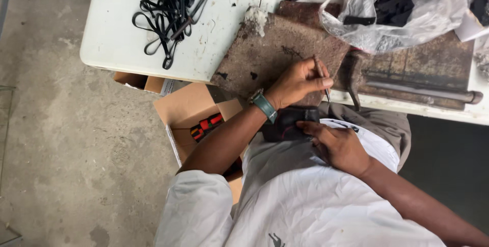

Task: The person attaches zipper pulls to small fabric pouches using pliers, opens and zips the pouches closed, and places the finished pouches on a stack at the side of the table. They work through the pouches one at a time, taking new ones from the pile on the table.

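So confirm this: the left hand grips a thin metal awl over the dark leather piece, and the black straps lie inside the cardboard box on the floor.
Not quite. In the head view the tangled black straps lie on the white table, not in the open cardboard box. The rest holds: the left hand grips the thin metal awl over the dark leather piece.

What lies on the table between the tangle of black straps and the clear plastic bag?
In the head view, a worn brown slab lies between the black straps and the clear plastic bag, with a whitish crumbly lump at its upper corner.
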